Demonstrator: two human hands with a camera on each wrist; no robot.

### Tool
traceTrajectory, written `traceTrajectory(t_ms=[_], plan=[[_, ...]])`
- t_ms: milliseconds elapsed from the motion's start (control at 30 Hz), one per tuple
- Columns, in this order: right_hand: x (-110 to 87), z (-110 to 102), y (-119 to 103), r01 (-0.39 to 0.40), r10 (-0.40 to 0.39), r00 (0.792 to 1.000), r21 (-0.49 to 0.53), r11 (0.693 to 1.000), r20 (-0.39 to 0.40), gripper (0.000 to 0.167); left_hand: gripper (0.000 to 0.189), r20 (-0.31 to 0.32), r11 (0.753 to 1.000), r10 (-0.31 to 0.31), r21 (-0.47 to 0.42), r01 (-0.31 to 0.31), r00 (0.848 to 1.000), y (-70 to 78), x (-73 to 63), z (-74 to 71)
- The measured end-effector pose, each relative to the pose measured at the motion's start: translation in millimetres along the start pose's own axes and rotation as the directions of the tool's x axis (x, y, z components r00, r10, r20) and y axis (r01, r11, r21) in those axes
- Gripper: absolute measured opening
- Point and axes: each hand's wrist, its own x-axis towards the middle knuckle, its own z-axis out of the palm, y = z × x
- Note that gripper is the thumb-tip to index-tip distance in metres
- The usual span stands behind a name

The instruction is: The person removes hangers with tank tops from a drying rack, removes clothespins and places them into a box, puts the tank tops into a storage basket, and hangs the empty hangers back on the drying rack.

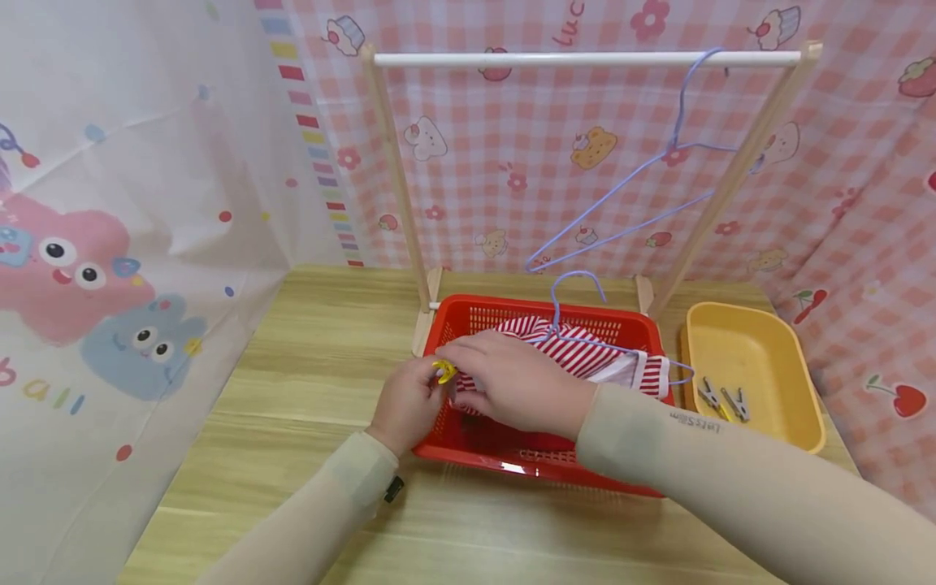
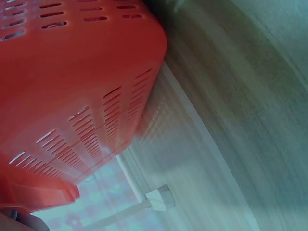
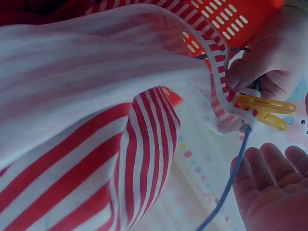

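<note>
A red-and-white striped shirt lies in the red basket on a lilac wire hanger. At the basket's left side my left hand pinches the shirt's white-trimmed edge at the hanger wire, seen in the right wrist view with the thumb on the cloth. A yellow clothespin is clipped there, just beside the left fingers. My right hand reaches across over the shirt; in the right wrist view its fingers are extended near the clothespin, holding nothing. Only the left fingertips show in the left wrist view.
A wooden rack with a white rod stands behind the basket, and another lilac hanger hangs from it. To the right is a yellow tray with several clothespins. The wood-grain table meets printed cloth walls.
</note>
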Motion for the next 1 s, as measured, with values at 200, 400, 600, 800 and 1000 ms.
traceTrajectory(t_ms=[200,400,600,800,1000], plan=[[11.0,6,-1,-0.006,0.005,1.000,0.047,0.999,0.028,0.047,0.023,-0.012,0.999,0.021,0.026,-0.021,1.000,-0.4,-1.3,0.4],[16.3,10,-1,-0.010,0.008,0.999,0.048,0.999,0.048,0.037,0.022,-0.007,0.999,0.009,0.046,-0.008,1.000,-0.4,-1.7,0.2],[19.3,13,3,-0.039,0.037,0.997,0.035,0.999,0.075,0.036,0.016,-0.009,0.996,0.032,0.085,-0.031,0.999,0.2,-1.8,-0.9],[19.3,14,4,-0.055,0.053,0.996,0.025,0.998,0.079,0.029,0.018,-0.011,0.995,0.042,0.091,-0.041,0.999,0.2,-1.7,-1.0],[18.6,13,4,-0.069,0.067,0.994,0.024,0.997,0.084,0.029,0.026,-0.009,0.996,0.055,0.074,-0.055,0.998,0.4,-0.9,-0.1]])
